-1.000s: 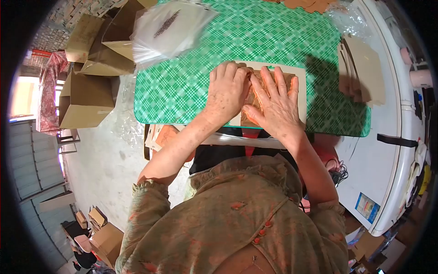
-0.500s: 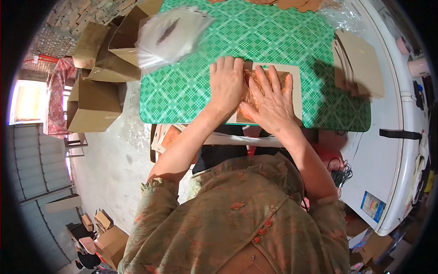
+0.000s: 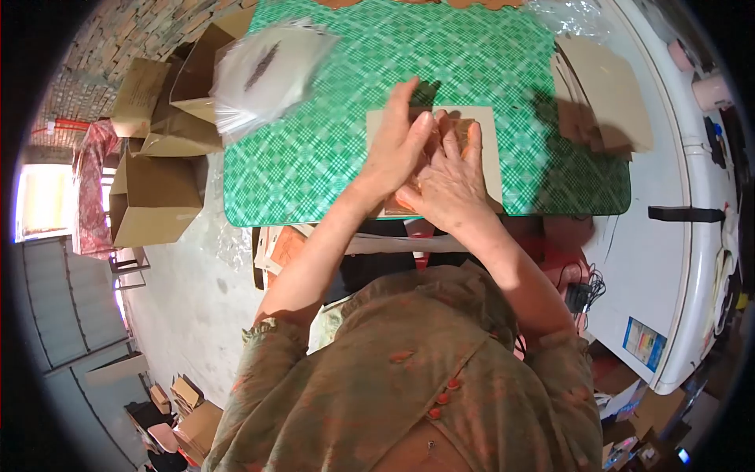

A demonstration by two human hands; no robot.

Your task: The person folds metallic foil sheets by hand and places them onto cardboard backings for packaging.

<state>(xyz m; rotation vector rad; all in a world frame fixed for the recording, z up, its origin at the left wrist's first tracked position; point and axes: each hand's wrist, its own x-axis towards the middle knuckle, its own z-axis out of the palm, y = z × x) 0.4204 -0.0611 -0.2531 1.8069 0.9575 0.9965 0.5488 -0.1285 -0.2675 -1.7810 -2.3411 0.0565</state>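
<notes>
My right hand (image 3: 450, 177) lies palm down, its fingers stretched over a shiny copper-brown square sheet (image 3: 399, 206). That sheet rests on a larger beige card (image 3: 488, 161) near the front edge of the table. Beside it, my left hand (image 3: 395, 153) is tilted onto its side with the fingers extended, overlapping the card's left part. Its thumb side comes close to the fingers of my right hand. Much of the copper-brown sheet is hidden beneath both hands.
A green plaid cloth (image 3: 299, 173) covers the table. Clear plastic sleeves (image 3: 271, 75) are stacked at the back left, and beige cards (image 3: 605, 94) at the right. Cardboard boxes (image 3: 161, 193) stand left of the table. Below the front edge are more cards (image 3: 275, 248).
My left hand has rolled from palm down onto its side, uncovering the card's upper left corner. My right hand stays on the sheet, its fingers closer together. The view has shifted slightly.
</notes>
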